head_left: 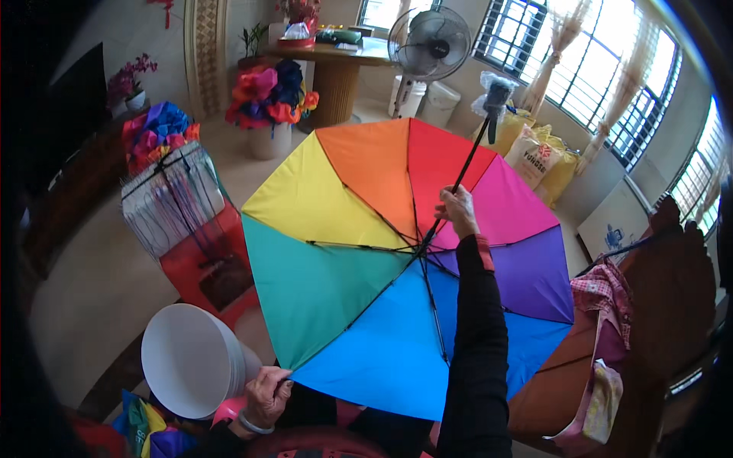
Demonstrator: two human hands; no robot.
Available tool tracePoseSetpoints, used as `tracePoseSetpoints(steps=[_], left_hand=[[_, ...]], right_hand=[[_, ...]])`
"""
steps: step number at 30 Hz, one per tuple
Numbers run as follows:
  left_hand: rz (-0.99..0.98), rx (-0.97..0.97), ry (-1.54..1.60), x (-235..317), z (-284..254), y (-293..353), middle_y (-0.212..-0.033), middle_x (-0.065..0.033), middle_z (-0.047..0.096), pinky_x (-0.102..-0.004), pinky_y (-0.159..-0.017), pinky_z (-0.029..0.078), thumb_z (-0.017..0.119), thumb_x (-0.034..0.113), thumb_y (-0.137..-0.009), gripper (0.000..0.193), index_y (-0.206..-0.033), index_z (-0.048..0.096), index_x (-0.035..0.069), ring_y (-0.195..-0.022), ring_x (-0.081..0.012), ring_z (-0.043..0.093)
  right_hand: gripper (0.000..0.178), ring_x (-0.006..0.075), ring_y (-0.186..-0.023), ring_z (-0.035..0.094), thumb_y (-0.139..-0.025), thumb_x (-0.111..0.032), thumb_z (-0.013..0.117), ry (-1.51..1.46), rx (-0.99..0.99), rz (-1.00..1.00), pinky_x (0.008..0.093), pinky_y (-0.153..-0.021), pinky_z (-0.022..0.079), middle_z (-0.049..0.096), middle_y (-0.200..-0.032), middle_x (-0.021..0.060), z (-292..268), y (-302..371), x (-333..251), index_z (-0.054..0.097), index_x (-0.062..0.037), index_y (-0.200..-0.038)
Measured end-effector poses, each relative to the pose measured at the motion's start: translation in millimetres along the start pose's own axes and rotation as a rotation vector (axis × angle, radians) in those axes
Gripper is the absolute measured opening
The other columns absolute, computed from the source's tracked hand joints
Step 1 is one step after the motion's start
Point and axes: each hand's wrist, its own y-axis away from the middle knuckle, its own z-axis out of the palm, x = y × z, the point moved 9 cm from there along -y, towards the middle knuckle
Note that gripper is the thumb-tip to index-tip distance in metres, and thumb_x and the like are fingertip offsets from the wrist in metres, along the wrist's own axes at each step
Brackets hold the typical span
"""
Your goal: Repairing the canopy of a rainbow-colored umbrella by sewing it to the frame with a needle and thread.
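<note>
An open umbrella [366, 206] with rainbow-coloured panels fills the middle of the view, its inner side with black ribs facing me. My right hand [458, 211] is closed round the black shaft [472, 162], above the hub where the ribs meet. The dark handle [496, 103], covered in clear plastic, points up and away. At the canopy's near left corner, where the green and blue panels meet, my left hand [266, 397] pinches the edge. A bracelet circles my left wrist. My right sleeve hides part of the blue panel.
A white bucket [191, 359] stands at my left, with folded colourful fabric [149, 427] beside it. Behind it is a red stool [210, 267] carrying bundled thin rods [172, 198]. A fan [429, 46], a table [336, 57] and yellow sacks [557, 168] are farther back. A brown wooden seat [557, 374] is at right.
</note>
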Motion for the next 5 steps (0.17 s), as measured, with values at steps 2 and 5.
tracePoseSetpoints(steps=[2,5], left_hand=[[0.016,-0.035,-0.009,1,5,2,-0.077,-0.0113,0.055,-0.0336,-0.051,0.043,0.061,0.013,-0.076,0.019,-0.092,0.056,0.005,-0.059,-0.0271,0.055],[0.015,-0.117,-0.016,-6,8,7,-0.077,-0.0113,0.055,-0.034,-0.052,0.044,0.061,0.014,-0.076,0.017,-0.09,0.057,0.006,-0.061,-0.0285,0.055]], right_hand=[[0.038,0.0186,-0.066,0.06,-0.077,-0.012,0.054,0.049,-0.037,0.065,0.0279,-0.048,0.051,0.054,-0.086,0.0104,-3,-4,2,0.039,-0.0049,-0.111],[0.038,0.0199,-0.066,0.061,-0.077,-0.01,0.055,0.08,-0.119,-0.004,0.027,-0.047,0.052,0.053,-0.089,0.0108,5,1,-22,0.039,-0.0049,-0.111]])
